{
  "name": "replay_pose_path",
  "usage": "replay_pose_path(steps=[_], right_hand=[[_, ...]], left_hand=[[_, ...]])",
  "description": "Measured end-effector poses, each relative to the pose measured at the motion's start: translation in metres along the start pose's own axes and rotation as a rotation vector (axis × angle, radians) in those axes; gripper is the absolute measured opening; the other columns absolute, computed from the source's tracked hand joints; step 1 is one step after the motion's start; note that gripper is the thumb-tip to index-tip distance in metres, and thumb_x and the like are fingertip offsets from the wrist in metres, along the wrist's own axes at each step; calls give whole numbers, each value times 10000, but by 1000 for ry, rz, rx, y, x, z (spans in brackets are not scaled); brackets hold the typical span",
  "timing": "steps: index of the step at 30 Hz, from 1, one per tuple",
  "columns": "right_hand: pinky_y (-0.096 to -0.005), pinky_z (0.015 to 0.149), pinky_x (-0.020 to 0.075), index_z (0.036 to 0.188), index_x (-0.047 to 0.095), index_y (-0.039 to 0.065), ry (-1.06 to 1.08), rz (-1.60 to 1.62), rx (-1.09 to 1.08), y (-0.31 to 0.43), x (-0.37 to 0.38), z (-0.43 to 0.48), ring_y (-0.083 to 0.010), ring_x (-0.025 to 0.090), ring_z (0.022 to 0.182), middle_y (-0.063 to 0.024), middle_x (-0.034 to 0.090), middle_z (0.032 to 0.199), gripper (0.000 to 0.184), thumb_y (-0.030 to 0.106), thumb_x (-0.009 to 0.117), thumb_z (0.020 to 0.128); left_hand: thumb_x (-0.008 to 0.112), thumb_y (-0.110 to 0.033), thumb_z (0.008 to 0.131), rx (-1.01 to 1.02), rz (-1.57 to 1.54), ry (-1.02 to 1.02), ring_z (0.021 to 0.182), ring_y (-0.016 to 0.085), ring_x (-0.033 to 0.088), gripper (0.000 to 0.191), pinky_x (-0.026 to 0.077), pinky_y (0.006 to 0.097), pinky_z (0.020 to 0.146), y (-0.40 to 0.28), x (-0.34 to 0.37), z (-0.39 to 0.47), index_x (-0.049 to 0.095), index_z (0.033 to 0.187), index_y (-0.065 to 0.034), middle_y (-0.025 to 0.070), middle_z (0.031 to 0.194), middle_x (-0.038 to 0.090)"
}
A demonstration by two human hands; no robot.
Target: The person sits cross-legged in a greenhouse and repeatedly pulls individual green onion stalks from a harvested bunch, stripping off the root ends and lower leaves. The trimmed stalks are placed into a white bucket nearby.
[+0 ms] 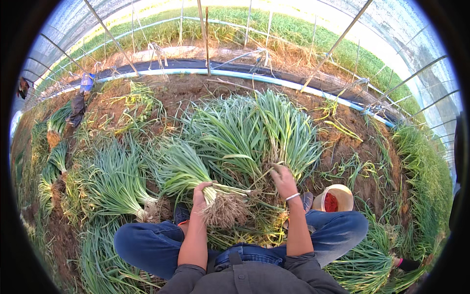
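My left hand (pixel 200 198) is closed around the pale stems of a bunch of leek-like plants (pixel 187 171). Their green leaves point up and to the left, and the tangled brown roots (pixel 227 210) hang beside my wrist on the right. My right hand (pixel 284 182), with a white band at the wrist, is by the base of a large heap of the same plants (pixel 235 128). Its fingertips are pinched on a thin, pale stalk (pixel 261 177) that slants down towards the roots; the fingers partly hide its upper end.
A cream bucket (pixel 345 198) with something red inside stands by my right knee. More bundles (pixel 117 180) lie to the left. Someone's dark sleeve (pixel 410 264) reaches into plants (pixel 363 261) at lower right. Beyond the heap runs a pale blue pipe (pixel 235 72) along the tunnel's edge.
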State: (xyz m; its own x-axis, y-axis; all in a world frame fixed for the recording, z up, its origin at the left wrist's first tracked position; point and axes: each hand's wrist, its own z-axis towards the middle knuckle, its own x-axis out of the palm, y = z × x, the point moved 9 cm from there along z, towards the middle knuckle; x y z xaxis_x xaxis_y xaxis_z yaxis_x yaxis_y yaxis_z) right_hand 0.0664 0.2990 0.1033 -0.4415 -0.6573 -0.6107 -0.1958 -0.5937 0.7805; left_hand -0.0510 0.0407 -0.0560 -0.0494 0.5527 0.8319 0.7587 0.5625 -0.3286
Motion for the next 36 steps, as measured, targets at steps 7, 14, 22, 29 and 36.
replay_pose_path(steps=[7,14,22,29,36], right_hand=[[-446,765,461,991,609,6,698,-123,-41,0,137,-42,-399,594,840,-235,624,858,376,360,516,905],[-345,607,407,851,582,-8,175,436,182,3,92,-8,-184,455,611,-105,515,656,305,268,495,949],[-492,707,442,865,540,-3,542,-153,-65,14,154,-40,-430,571,795,-252,593,800,367,350,466,932],[-477,699,475,870,573,38,632,-465,-91,22,149,-44,-396,606,776,-204,626,777,341,350,450,929],[-479,712,481,873,572,64,558,-425,-58,22,138,-40,-387,615,799,-196,638,795,373,402,425,929]], left_hand=[[573,-39,790,-43,10,-85,576,254,639,107,578,359,511,16,3,-3,566,863,39,150,736,630],[548,-29,788,-49,-148,-48,716,266,649,134,593,390,547,26,0,6,500,890,41,211,954,626],[572,-31,776,-77,20,-12,730,261,659,248,594,385,604,42,-15,13,567,1001,74,171,891,635],[550,-57,788,-138,-24,110,873,316,645,376,561,438,788,53,14,0,518,1129,97,217,1046,617],[578,-71,814,-101,-35,78,871,297,649,283,536,394,817,49,21,-5,557,1051,83,194,1001,640]])
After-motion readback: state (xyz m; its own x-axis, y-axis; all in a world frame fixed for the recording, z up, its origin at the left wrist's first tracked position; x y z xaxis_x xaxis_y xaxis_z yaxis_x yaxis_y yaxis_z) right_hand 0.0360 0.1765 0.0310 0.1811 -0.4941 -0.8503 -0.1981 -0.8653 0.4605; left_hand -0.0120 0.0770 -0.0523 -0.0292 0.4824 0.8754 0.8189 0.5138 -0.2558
